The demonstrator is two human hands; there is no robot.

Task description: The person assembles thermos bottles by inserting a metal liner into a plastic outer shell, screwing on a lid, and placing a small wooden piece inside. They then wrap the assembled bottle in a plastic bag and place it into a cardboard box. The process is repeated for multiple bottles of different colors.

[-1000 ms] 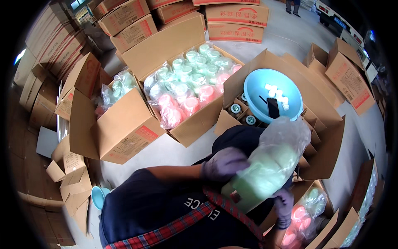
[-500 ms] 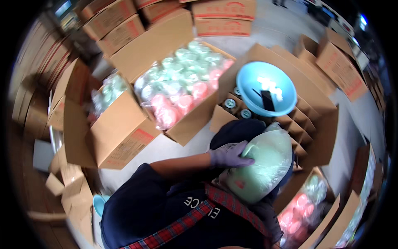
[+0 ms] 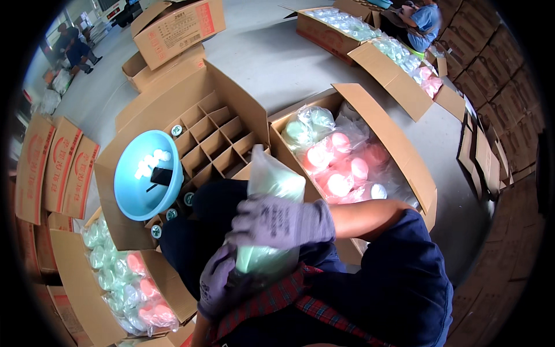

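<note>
A pale green item in a clear plastic bag (image 3: 274,179) rests over my lap, its kind not clear through the film. My gloved right hand (image 3: 277,222) lies across the middle of the bag, fingers wrapped over it. Lower down, my gloved left hand (image 3: 217,280) grips the bag's left side, with part of its fingers in shadow. Just beyond my knees stands an open carton with cardboard dividers (image 3: 211,136). A light blue basin (image 3: 130,185) sits on its left part, holding small white pieces (image 3: 153,162) and a black flat object (image 3: 161,176). Several lidded jars (image 3: 177,130) stand in the compartments.
To the right, an open carton (image 3: 425,179) holds bagged pink and green items (image 3: 338,162). Another carton with similar bags (image 3: 124,277) is at lower left. Stacked cartons (image 3: 176,34) stand beyond. A co-worker (image 3: 422,26) sits at the far right; another person (image 3: 75,46) is far left.
The view has swung to the right. My right hand now lies over the bag. My left hand, earlier on top of the bagged green item, is now at its lower left side.
</note>
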